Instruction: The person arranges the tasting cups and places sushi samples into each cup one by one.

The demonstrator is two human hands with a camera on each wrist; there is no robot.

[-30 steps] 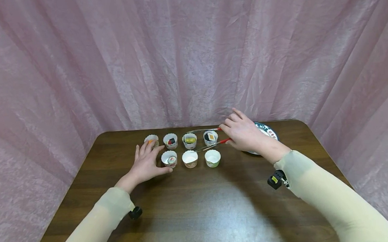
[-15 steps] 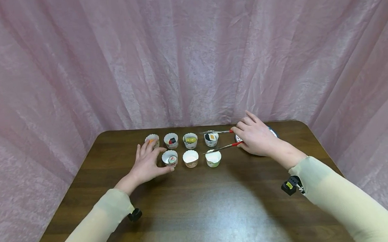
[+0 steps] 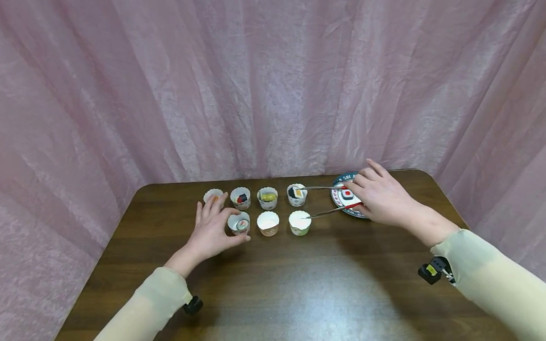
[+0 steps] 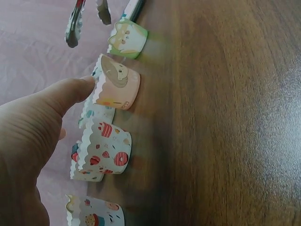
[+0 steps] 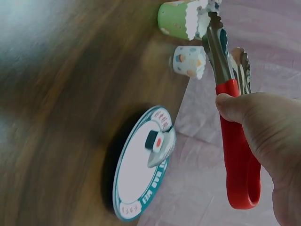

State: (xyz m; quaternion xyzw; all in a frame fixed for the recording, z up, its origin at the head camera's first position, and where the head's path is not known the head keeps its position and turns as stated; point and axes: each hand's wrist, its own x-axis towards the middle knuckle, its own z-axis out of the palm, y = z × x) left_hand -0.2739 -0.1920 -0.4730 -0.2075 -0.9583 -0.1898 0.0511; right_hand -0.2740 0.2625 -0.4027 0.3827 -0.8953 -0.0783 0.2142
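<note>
My right hand grips tongs with red handles, their metal jaws spread with nothing between them. The tong tips point left, over the right end of the rows of paper cups. Beneath this hand lies a round plate with a teal patterned rim. On it sits a toy-like sushi piece with a red centre, beside a pale silvery piece. My left hand hovers with thumb and fingers spread about the front-left paper cup, which contains a small sushi roll.
A back row of cups has food pieces inside: orange, red and black, yellow, black and white. In front stand a pinkish cup and a green cup. A pink curtain hangs behind the table.
My right hand has moved right with the tongs, from over the middle cups to over the plate, and the sushi on it now shows. My left hand has shifted only slightly.
</note>
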